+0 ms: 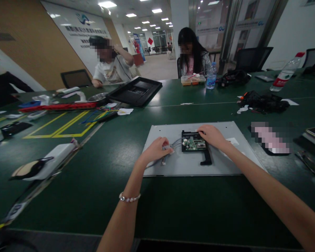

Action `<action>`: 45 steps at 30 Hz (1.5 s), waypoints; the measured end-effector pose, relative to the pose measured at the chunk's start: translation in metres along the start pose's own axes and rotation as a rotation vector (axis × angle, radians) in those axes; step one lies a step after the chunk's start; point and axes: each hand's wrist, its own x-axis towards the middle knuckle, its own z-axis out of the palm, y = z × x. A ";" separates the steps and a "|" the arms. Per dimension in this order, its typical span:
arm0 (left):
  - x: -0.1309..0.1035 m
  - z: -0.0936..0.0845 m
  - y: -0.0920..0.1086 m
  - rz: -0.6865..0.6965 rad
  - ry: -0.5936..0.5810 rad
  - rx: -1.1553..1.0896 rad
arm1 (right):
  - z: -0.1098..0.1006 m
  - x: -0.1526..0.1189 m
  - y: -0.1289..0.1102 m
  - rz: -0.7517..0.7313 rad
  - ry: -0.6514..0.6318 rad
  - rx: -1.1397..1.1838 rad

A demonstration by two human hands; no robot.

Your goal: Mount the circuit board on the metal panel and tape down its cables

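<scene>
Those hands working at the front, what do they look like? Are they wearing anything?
The left hand and right hand are bare, with no gloves. A beaded bracelet, pale with a shiny bead, circles the left wrist. No sleeves show.

The panel (183, 165) is pale grey, the circuit board (192, 144) green.

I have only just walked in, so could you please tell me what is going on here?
A person's left hand holds thin grey cables just left of a green rectangular circuit board, while the right hand rests at the upper right corner of the black angular bracket around it. Board and bracket lie on a flat, light-grey rectangular panel on a dark green table. The connections are too small to tell whether the cables are plugged in.
</scene>
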 end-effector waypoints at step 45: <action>0.002 0.008 -0.006 -0.116 0.101 -0.026 | -0.011 0.000 0.004 0.038 0.049 -0.062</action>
